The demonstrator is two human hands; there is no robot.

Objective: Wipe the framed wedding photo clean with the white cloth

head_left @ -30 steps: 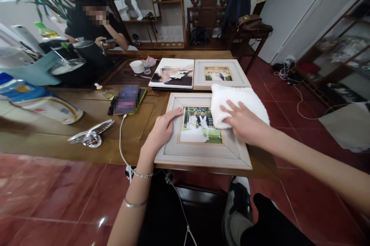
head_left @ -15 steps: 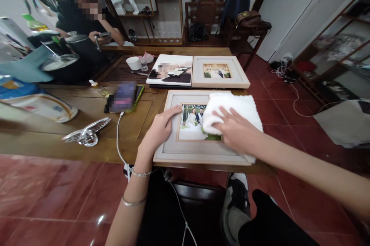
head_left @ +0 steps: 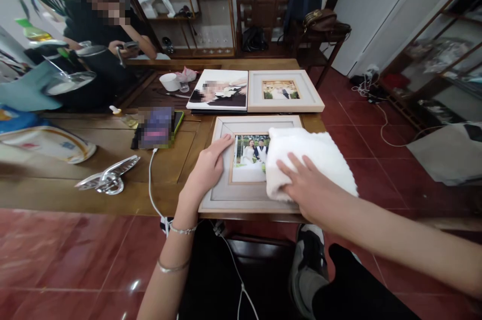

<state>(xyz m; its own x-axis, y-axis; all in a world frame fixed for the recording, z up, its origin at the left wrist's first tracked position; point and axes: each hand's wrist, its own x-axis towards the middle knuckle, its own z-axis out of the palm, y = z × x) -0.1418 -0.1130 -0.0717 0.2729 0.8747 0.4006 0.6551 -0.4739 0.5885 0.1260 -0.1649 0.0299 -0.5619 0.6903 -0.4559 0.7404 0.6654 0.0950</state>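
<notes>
A light-coloured picture frame (head_left: 226,197) lies face up at the table's near edge, with a photo of a couple outdoors inside it. My left hand (head_left: 205,167) holds the frame's left side, its fingertips resting on the face near the photo. Under my right hand (head_left: 307,182) is a folded white cloth (head_left: 320,152), gripped by the fingers and pressed against the frame. The cloth hides the right part of the photo and most of the frame's right side, and hangs past that side.
Beyond lie a second framed photo (head_left: 316,99) and a photo panel (head_left: 222,92). To the left are a phone (head_left: 156,127) on a white cable, a silver winged ornament (head_left: 109,174) and a blue-and-white packet (head_left: 48,142). A person (head_left: 101,24) sits across the table.
My right hand has slid the cloth down and to the right over the frame, covering its lower right corner. My left hand stays on the left side. The view has shifted slightly.
</notes>
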